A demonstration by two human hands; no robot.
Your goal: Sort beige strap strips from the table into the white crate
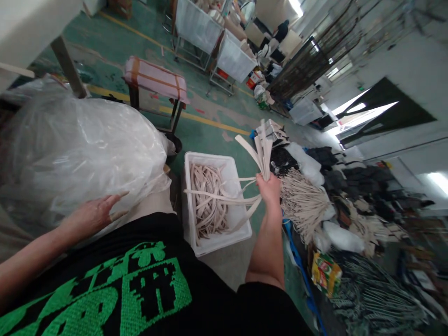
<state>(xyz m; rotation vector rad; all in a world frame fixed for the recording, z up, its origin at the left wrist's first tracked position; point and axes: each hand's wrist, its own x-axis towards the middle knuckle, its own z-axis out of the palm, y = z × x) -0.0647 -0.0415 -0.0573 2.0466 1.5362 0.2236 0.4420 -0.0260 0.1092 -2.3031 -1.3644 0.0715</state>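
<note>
My right hand (269, 187) is closed around a bunch of beige fabric strips (263, 151), whose ends fan out above the fist. A few longer strips trail from it across a white plastic bin (241, 219). Inside that bin lies a tangled heap of similar strips (210, 198). Over on the other side, my left hand (91, 215) has its fingers stretched out and apart, with beige coverings on some fingertips. It is beside a large clear plastic bag (115, 135) and appears to hold nothing.
A padded pink stool (156, 80) stands ahead. White wheeled carts (235, 58) are farther back. At right lie a big pile of beige strips (303, 200), dark green cords (378, 289) and a yellow packet (326, 274). A person (281, 31) is in the distance.
</note>
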